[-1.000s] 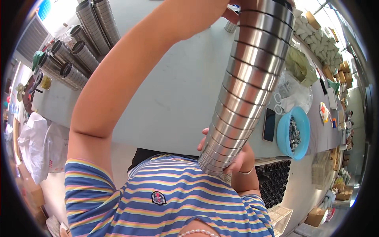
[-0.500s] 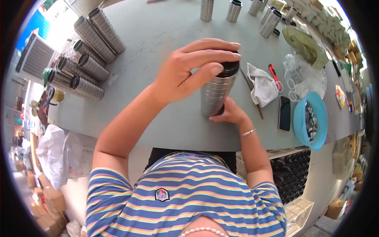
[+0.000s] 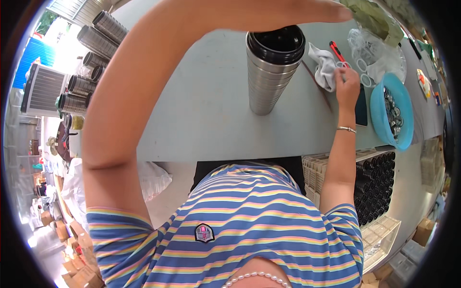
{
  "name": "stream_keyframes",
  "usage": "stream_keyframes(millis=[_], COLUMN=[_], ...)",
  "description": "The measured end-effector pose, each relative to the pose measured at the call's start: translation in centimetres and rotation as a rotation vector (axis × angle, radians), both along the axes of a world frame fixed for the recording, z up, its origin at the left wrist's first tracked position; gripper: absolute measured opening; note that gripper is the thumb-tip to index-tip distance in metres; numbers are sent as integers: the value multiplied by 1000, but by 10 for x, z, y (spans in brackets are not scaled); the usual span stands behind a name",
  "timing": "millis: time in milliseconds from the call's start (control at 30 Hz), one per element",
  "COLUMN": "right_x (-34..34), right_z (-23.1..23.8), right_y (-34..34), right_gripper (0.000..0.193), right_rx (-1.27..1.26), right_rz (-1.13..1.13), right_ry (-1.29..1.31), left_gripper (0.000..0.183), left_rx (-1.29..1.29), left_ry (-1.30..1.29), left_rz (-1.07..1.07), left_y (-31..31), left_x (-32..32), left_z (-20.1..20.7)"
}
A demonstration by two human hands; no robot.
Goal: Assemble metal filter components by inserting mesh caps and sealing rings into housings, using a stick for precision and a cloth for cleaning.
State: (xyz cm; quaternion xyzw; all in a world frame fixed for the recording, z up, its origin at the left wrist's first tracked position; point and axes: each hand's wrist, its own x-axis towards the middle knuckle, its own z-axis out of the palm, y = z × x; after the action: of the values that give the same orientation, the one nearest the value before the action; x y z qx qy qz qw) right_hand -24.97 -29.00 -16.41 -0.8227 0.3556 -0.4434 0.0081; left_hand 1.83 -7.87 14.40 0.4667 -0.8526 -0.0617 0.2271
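Observation:
A tall ribbed metal cylinder (image 3: pixel 272 72) with a glossy black, hollow-looking top stands on the grey table in front of me. Over its far side stretches my left hand (image 3: pixel 269 13), fingers extended toward the right and partly cut off by the upper edge. Whether it touches the cylinder's rim I cannot tell. My right hand (image 3: pixel 347 84) is away from the cylinder, fingers curled beside a crumpled white cloth (image 3: pixel 324 66) and a white ring. What its fingertips hold, if anything, is hidden. A red-handled tool (image 3: pixel 336 50) lies just beyond that hand.
Right of my hand are a dark phone (image 3: pixel 361 106) and a blue bowl (image 3: pixel 379 117) of small metal parts. Clear plastic with white rings (image 3: pixel 377 53) lies behind. More ribbed cylinders (image 3: pixel 98 42) stand at the left. A crate of black parts (image 3: pixel 377 185) sits below the table's edge.
My left hand has lifted off the cylinder's top and stretched far and right. My right hand has left its base and moved right to the cloth. The cylinder now stands unsupported by my right hand.

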Motion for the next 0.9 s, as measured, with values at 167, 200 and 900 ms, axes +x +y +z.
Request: stream_keyframes(millis=[167, 200, 900], right_x=[47, 63, 128], right_z=[65, 75, 72], right_y=[113, 144, 187], right_gripper=[18, 22, 97], right_rx=[596, 693, 691], right_rz=[249, 328, 541], right_ry=[-790, -895, -480], left_gripper=[45, 45, 37], left_rx=[451, 448, -136], left_ry=[-203, -207, -345], left_rz=[80, 80, 127], left_y=[-30, -30, -25], left_x=[-9, -8, -14], left_z=[-25, -29, -55])
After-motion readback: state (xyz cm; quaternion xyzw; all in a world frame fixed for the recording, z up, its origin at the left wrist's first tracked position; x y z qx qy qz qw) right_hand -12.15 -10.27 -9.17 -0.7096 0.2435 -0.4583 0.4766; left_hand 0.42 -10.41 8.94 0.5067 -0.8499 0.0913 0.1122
